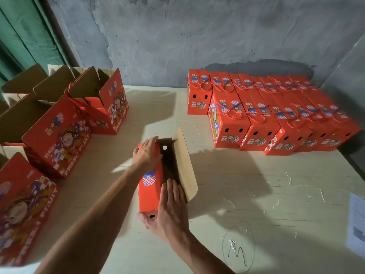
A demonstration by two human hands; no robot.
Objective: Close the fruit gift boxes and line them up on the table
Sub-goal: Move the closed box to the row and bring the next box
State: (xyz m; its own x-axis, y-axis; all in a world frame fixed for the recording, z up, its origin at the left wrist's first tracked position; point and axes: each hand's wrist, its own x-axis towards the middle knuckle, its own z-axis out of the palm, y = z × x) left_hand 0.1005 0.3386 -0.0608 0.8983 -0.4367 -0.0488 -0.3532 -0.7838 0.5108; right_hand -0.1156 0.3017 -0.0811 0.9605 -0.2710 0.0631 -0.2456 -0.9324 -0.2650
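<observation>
A rough grey wall [197,32] fills the top of the frame. Green sheeting [23,36] hangs upper left. A printed paper [357,220] lies at the right edge.

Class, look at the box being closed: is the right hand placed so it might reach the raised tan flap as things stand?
Probably yes. The right hand lies flat at the near end of the box, and the tan flap stands just beside its fingers with nothing between.
</observation>
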